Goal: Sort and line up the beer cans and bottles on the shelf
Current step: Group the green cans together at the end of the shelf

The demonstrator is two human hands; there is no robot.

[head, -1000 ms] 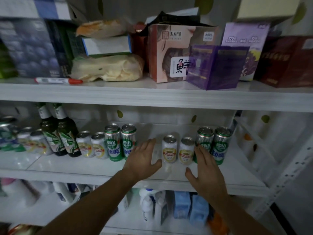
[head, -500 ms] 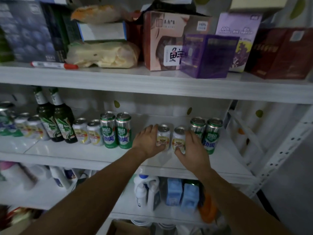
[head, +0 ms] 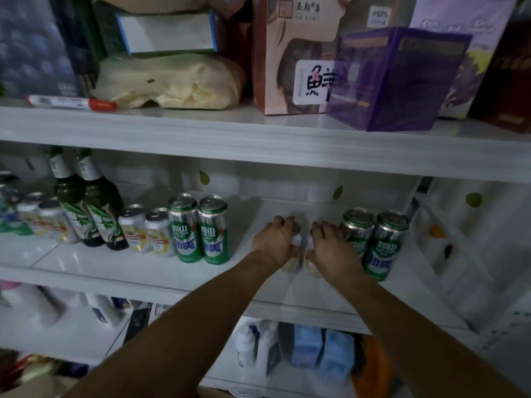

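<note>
Hands [head: 274,242] [head: 333,249] now clasp both short cans [head: 313,268].

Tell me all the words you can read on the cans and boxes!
"崂山 LAOSHAN": on the tall green cans, both pairs.
"鲜": on the white label of the pink box.
Too blurred or small to read: the short cans, bottles, marker, purple box and the pink box's small print.

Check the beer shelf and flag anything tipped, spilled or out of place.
Nothing is tipped or spilled. Odd: matching tall green cans stand apart, the mid-shelf pair and the right pair, with the left hand and right hand gripping short cans between them.
</note>
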